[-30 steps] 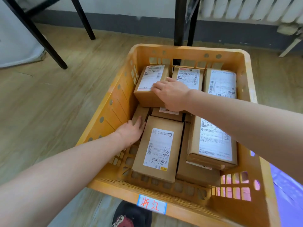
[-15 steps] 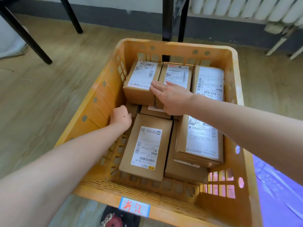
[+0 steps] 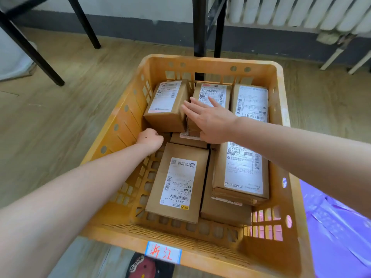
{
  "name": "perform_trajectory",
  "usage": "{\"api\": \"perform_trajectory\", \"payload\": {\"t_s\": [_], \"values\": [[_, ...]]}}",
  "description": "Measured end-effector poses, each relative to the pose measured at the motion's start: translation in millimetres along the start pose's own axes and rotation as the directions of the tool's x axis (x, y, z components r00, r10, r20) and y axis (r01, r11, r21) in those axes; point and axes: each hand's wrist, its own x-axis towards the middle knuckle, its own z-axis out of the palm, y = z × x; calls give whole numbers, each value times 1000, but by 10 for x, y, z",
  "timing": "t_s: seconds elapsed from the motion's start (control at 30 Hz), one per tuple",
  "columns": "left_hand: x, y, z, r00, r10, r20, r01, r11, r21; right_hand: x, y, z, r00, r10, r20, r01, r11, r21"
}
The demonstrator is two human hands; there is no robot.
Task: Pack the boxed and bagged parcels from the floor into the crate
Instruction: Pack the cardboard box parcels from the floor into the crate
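Resting flat right hand point(image 3: 210, 121), grip wide, on box point(image 3: 213, 91); left hand point(image 3: 150, 138) in crate point(image 3: 210, 63), grip cannot tell.

Crate point(image 3: 208, 60) packed with boxes point(image 3: 177, 183); right hand point(image 3: 212, 121) flat on rear middle box point(image 3: 213, 90); left hand point(image 3: 150, 138) curled low inside

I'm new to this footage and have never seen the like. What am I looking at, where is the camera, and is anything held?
No machine here: a person works with bare hands, and all pictures come from a camera worn on the head, looking forward and down. An orange crate stands on a wooden floor, filled with labelled cardboard boxes. The right hand lies flat, fingers straight, on the back middle box, holding nothing. The left hand reaches down between the crate's left wall and the boxes; its fingers are hidden, so I cannot tell if it grips anything. Purple plastic lies outside, on the right.
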Motion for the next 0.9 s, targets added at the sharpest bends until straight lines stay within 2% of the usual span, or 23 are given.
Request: {"api": "perform_trajectory", "payload": {"t_s": [0.17,0.3,0.4,0.5,0.6,0.8,0.9], "values": [[-239,307,-249,986,159,-39,-159,987,0,-359,228,-263,993,26,-116,-29,999,-27],[-564,710,-323,930,345,-125,-350,936,-24,-896,506,-417,984,60,-165,-69,996,-55],[-882,1107,-295,851,499,-166,-513,856,-56,-1377,717,-396,977,147,-157,-159,985,-64],[-1246,1585,-232,719,668,-193,-686,727,-40,-1898,901,-275,960,256,-113,-263,963,-52],[-1570,2066,-103,591,787,-176,-797,603,21,-2388,1078,-141,946,317,-65,-321,945,-62],[-2095,2856,613,477,877,-49,-873,480,84,-3164,1512,-1,902,430,-38,-431,902,-34],[-2326,3130,1140,451,892,25,-891,448,78,-3491,1697,187,870,493,-25,-493,870,15]]}}
